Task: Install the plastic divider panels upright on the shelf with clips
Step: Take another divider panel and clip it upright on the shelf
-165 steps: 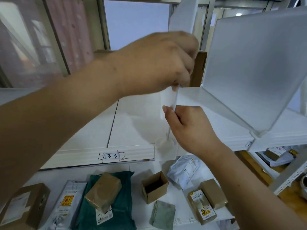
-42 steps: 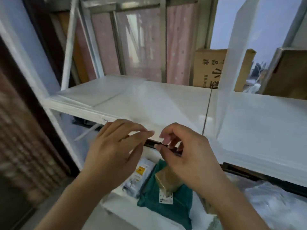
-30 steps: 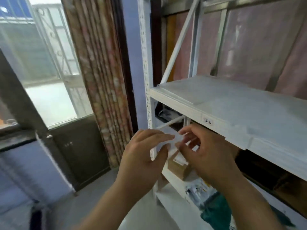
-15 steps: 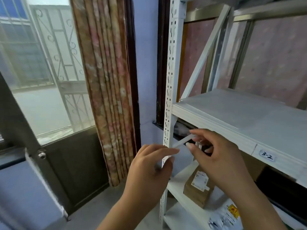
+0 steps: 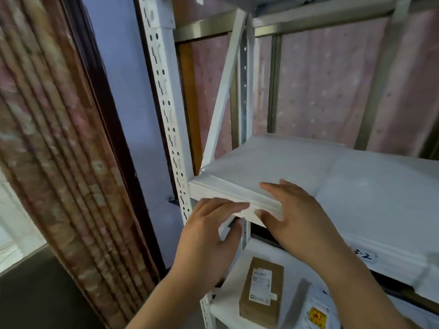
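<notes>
Both hands are at the near left corner of the white shelf (image 5: 356,186), just right of the perforated white upright (image 5: 166,110). The left hand (image 5: 209,243) sits below the shelf's front lip, its fingers (image 5: 228,206) stretched forward and close together, the tips touching the lip's underside edge. The right hand (image 5: 297,217) lies over the front edge, its fingers spread a little on the shelf top and its thumb under the lip. Between the two hands a small white piece (image 5: 249,213) is pressed against the lip; it may be a clip, but motion blur and white on white make this hard to tell, and I cannot tell whether either hand actually pinches it.

The shelf top is bare white board, with a seam running from near to far at its middle. A handwritten label (image 5: 363,255) on the front lip sits further right. No divider panel shows in this view. On the lower shelf, near and below the hands, lies a brown cardboard parcel (image 5: 261,290) with a white sticker, and a white bag with a yellow mark (image 5: 317,317) beside it on the right. A patterned curtain (image 5: 59,150) hangs at far left.
</notes>
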Demonstrator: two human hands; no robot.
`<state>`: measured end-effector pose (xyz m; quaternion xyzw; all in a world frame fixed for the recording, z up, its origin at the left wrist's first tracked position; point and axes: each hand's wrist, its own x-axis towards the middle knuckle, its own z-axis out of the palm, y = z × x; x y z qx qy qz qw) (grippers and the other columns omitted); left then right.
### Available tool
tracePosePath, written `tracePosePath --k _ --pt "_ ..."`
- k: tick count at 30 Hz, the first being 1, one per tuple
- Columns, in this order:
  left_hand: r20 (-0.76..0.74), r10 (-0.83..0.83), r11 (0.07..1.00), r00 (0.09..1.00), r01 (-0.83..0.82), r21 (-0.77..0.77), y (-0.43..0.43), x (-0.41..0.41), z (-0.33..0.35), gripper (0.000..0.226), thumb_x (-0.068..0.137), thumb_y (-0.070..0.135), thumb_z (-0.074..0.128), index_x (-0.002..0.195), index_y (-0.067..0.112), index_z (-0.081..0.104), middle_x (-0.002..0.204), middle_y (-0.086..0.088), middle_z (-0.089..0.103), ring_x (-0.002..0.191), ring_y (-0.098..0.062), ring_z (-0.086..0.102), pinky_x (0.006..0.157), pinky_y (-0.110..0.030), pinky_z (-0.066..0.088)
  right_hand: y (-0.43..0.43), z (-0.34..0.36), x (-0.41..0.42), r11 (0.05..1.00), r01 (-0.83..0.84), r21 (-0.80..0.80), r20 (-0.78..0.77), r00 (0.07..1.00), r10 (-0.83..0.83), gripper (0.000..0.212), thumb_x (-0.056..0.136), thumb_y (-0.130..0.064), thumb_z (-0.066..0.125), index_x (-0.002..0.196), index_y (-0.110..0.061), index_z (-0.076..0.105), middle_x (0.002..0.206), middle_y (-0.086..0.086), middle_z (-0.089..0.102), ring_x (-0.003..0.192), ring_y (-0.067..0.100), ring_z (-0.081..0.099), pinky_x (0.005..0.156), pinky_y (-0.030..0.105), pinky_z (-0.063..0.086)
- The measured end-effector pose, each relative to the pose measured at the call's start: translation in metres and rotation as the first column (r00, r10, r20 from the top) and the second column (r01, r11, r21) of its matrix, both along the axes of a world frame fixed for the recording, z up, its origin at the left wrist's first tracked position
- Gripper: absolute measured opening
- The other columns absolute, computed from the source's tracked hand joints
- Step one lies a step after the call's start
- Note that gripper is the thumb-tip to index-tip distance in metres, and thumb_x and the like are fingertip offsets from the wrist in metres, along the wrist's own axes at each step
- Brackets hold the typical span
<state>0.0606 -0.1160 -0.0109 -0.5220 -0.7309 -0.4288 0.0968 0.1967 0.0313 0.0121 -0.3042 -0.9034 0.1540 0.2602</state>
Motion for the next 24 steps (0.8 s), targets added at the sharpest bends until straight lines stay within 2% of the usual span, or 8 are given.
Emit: tracePosePath --k 3,5,7,10,12,15,18,24 --pt "-0.085 -0.07 0.997 0.994 0.068 -0.028 0.034 -0.026 0.009 0.039 0.094 0.026 0.081 0.128 0.04 0.072 0.127 0.023 0.068 0.124 0.001 0.055 0.106 -0.008 0.036 0.01 0.0 -0.009 0.998 0.033 0.049 0.044 0.998 -0.035 0.061 0.094 -0.053 0.064 0.152 -0.038 0.05 0.158 -0.007 0.052 0.146 0.018 0.048 0.12 0.041 0.036" --pt "-0.206 -0.096 0.995 0.974 0.087 -0.054 0.052 -0.044 0.013 0.035 0.094 0.031 0.081 0.127 0.037 0.073 0.129 0.02 0.069 0.13 -0.005 0.055 0.115 -0.025 0.038 0.011 0.0 -0.014 0.993 0.061 0.102 0.067 0.995 -0.068 0.058 0.094 -0.057 0.06 0.148 -0.039 0.052 0.151 -0.01 0.059 0.138 0.017 0.056 0.117 0.04 0.039" --pt "-0.309 -0.105 0.987 0.945 0.062 -0.148 0.068 -0.064 0.012 0.032 0.099 0.048 0.065 0.128 0.038 0.072 0.135 0.021 0.066 0.144 -0.005 0.045 0.127 -0.041 0.029 0.009 -0.004 -0.018 0.979 0.09 0.184 0.071 0.992 -0.104 0.05 0.09 -0.057 0.058 0.137 -0.04 0.059 0.135 -0.016 0.069 0.121 0.013 0.065 0.112 0.038 0.045" --pt "-0.243 -0.18 0.951 0.953 0.105 -0.292 0.082 -0.094 0.002 0.058 0.102 0.074 0.036 0.141 0.041 0.062 0.153 0.026 0.05 0.155 0.003 0.022 0.134 -0.041 0.012 0.005 -0.011 -0.02 0.963 0.144 0.229 -0.007 0.989 -0.146 0.037 0.081 -0.051 0.068 0.115 -0.038 0.074 0.117 -0.019 0.077 0.108 0.008 0.074 0.102 0.032 0.053" --pt "-0.199 -0.24 0.944 0.95 0.181 -0.274 0.085 -0.107 -0.007 0.065 0.099 0.078 0.033 0.145 0.041 0.059 0.155 0.025 0.048 0.152 0.005 0.029 0.132 -0.04 0.022 0.003 -0.015 -0.021 0.949 0.178 0.26 -0.081 0.983 -0.162 0.031 0.077 -0.05 0.074 0.105 -0.037 0.079 0.109 -0.019 0.08 0.102 0.008 0.077 0.094 0.029 0.058" --pt "-0.218 -0.297 0.948 0.93 0.26 -0.183 0.085 -0.114 -0.016 0.064 0.097 0.073 0.043 0.142 0.034 0.065 0.15 0.018 0.057 0.144 -0.002 0.048 0.124 -0.039 0.037 -0.001 -0.018 -0.021 0.942 0.228 0.245 -0.17 0.967 -0.19 0.026 0.076 -0.051 0.078 0.097 -0.037 0.081 0.104 -0.02 0.081 0.097 0.008 0.079 0.081 0.03 0.065" --pt "-0.262 -0.323 0.946 0.909 0.309 -0.093 0.087 -0.119 -0.021 0.057 0.095 0.066 0.053 0.133 0.029 0.073 0.142 0.012 0.066 0.133 -0.009 0.061 0.115 -0.035 0.042 -0.005 -0.021 -0.021 0.929 0.273 0.251 -0.22 0.951 -0.22 0.022 0.076 -0.049 0.081 0.094 -0.036 0.082 0.102 -0.02 0.081 0.094 0.011 0.08 0.074 0.032 0.066" --pt "-0.332 -0.321 0.919 0.887 0.376 0.116 0.091 -0.121 -0.034 0.038 0.094 0.049 0.064 0.117 0.024 0.082 0.128 0.007 0.074 0.12 -0.016 0.07 0.097 -0.05 0.058 -0.02 -0.032 -0.021 0.897 0.349 0.272 -0.307 0.915 -0.263 0.014 0.082 -0.036 0.086 0.095 -0.032 0.084 0.103 -0.018 0.082 0.101 0.004 0.077 0.093 0.035 0.062"
